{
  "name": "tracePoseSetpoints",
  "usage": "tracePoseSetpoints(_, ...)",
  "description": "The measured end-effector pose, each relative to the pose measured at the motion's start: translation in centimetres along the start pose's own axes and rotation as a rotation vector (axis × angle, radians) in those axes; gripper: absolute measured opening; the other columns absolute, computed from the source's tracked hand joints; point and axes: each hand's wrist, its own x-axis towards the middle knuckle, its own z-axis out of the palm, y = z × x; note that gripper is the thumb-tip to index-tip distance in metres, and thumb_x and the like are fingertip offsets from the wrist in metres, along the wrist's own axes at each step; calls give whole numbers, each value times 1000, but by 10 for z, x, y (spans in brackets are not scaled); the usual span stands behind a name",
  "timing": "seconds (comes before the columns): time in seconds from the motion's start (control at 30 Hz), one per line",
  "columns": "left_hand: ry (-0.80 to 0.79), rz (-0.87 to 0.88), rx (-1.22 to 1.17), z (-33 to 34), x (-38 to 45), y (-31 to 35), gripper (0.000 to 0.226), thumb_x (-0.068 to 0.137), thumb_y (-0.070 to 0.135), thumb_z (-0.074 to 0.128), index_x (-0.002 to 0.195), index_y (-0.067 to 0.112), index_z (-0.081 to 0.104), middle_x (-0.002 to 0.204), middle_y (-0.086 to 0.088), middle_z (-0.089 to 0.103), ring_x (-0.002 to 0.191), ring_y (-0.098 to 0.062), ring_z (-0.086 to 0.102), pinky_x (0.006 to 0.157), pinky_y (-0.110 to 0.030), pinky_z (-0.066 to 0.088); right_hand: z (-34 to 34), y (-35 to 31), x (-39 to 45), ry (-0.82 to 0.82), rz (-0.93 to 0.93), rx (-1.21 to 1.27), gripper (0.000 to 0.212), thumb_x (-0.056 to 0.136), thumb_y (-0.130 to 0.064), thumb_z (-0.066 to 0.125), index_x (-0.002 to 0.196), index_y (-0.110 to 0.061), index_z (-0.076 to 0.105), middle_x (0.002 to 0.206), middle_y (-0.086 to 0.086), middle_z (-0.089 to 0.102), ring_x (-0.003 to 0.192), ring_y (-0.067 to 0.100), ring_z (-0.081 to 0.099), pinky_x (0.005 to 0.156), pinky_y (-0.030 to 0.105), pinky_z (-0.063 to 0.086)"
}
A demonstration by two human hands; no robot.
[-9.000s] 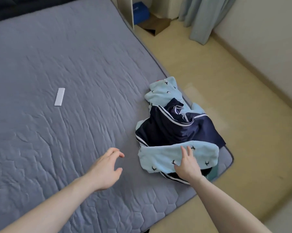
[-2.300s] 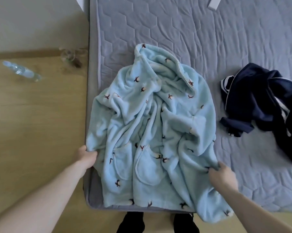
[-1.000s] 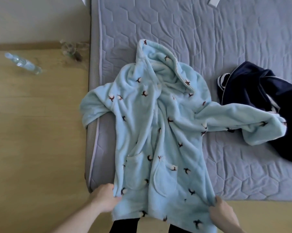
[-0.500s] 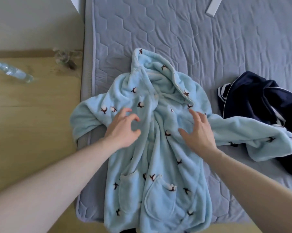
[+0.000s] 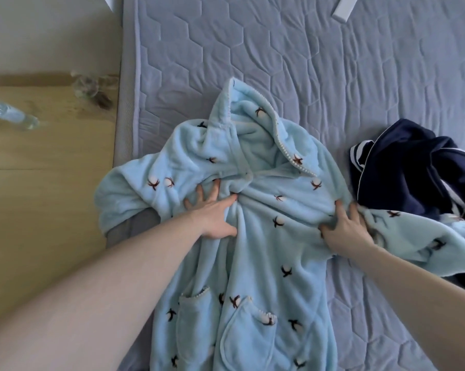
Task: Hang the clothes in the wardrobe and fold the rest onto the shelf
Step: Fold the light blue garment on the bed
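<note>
Head view: a person spreads a pale blue hooded robe (image 5: 266,231) face-up near the left edge of the bed (image 5: 319,62). The left hand (image 5: 212,210) presses flat on the chest, fingers (image 5: 199,195) splayed; the right hand (image 5: 346,228) has its fingers clamped on bunched fabric at the right armpit. The right sleeve lies over a navy garment (image 5: 408,167). Pulling further could drag that garment along, and the left sleeve, overhanging the edge, may slip floorward.
</note>
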Motion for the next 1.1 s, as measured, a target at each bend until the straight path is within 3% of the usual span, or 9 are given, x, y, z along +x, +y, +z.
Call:
tracePoseSetpoints(0.1, 270, 131, -289, 6, -19, -8, 82, 85, 52, 70, 156, 47, 29, 171, 8, -4, 158, -27, 1, 126, -50, 16, 0, -24, -25, 139, -87, 162, 75, 97, -42, 55, 160, -27, 16, 171, 5, 4, 155, 32, 8, 123, 52, 21)
tracePoseSetpoints(0.2, 653, 163, -487, 15, -50, -47, 57, 85, 28, 74, 139, 27, 54, 149, 5, 38, 140, -13, 39, 117, -36, 34, 10, -36, -63, 196, -316, 161, 76, 100, -36, 58, 163, -25, 18, 172, 3, 6, 157, 24, 8, 126, 45, 19)
tracePoseSetpoints(0.33, 1004, -189, -449, 9, -77, -127, 60, 74, 3, 74, 130, 11, 53, 131, -12, 47, 126, -35, 46, 108, -45, 39, 31, -50, -95, 100, -434, 97, 82, 97, -35, 63, 163, -32, 16, 171, -7, 6, 155, 22, 13, 123, 43, 25)
tracePoseSetpoints(0.47, 740, -615, -411, -7, -88, -200, 92, 77, 22, 84, 153, 13, 32, 153, -17, 34, 138, -43, 35, 113, -51, 35, 50, -77, -105, 75, -534, 52, 82, 96, -37, 62, 164, -30, 17, 171, -6, 6, 157, 19, 8, 128, 40, 18)
tracePoseSetpoints(0.6, 360, -581, -350, -10, -69, -227, 119, 71, 37, 88, 163, 29, 14, 162, -6, 36, 143, -36, 39, 115, -46, 40, 72, -106, -114, -13, -520, 87, 83, 97, -36, 60, 164, -34, 11, 171, -8, 3, 157, 17, 3, 127, 34, 14)
tracePoseSetpoints(0.67, 303, -549, -365, -6, -56, -221, 101, 71, 39, 87, 155, 29, 31, 147, -9, 52, 131, -36, 51, 106, -43, 47, 84, -113, -121, -106, -451, 132, 85, 96, -34, 60, 164, -34, 9, 171, -9, 2, 157, 16, 4, 124, 32, 16)
tracePoseSetpoints(0.8, 372, -558, -128, -5, -60, -220, 38, 77, 55, 68, 102, 26, 62, 110, -6, 68, 106, -34, 60, 92, -39, 47, 94, -102, -128, -189, -397, 110, 89, 94, -33, 61, 165, -30, 7, 171, -9, 1, 157, 15, 7, 124, 30, 18)
tracePoseSetpoints(0.97, 425, -507, -182, -19, -118, -210, 47, 68, 66, 62, 75, 19, 68, 90, -4, 67, 85, -31, 65, 79, -39, 56, 82, -68, -138, -209, -344, 58, 88, 93, -34, 61, 163, -34, 9, 170, -11, 6, 152, 16, 27, 108, 32, 42)
tracePoseSetpoints(1.1, 319, -379, -348, -28, -169, -162, 42, 79, 55, 77, 90, 15, 68, 87, -5, 72, 79, -26, 67, 68, -35, 54, 71, -43, -153, -203, -294, 43, 83, 92, -33, 61, 162, -28, 17, 168, -9, 11, 145, 19, 37, 95, 30, 44)
